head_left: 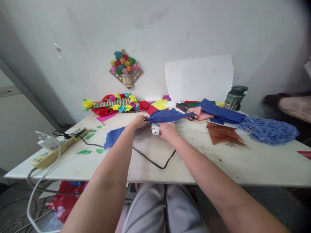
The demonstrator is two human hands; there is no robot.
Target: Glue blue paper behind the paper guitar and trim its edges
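Observation:
My left hand (pixel 141 121) is closed on the edge of a sheet of blue crepe paper (pixel 167 115), lifting it above the table. My right hand (pixel 169 131) grips a white corded tool (pixel 155 129) that looks like a glue gun, just under the raised paper. Its tip is hidden. A black cord (pixel 155 164) loops across the table towards my right wrist. More blue crepe paper (pixel 113 137) lies on the left, partly behind my left forearm.
A power strip (pixel 60 148) with plugs stands at the left, beside green paper leaves (pixel 84 152). Behind lies a flower-trimmed woven piece (pixel 111 103). To the right are scissors (pixel 193 116), brown crepe paper (pixel 223 133), blue yarn-like strands (pixel 272 130) and a dark green bottle (pixel 235 98).

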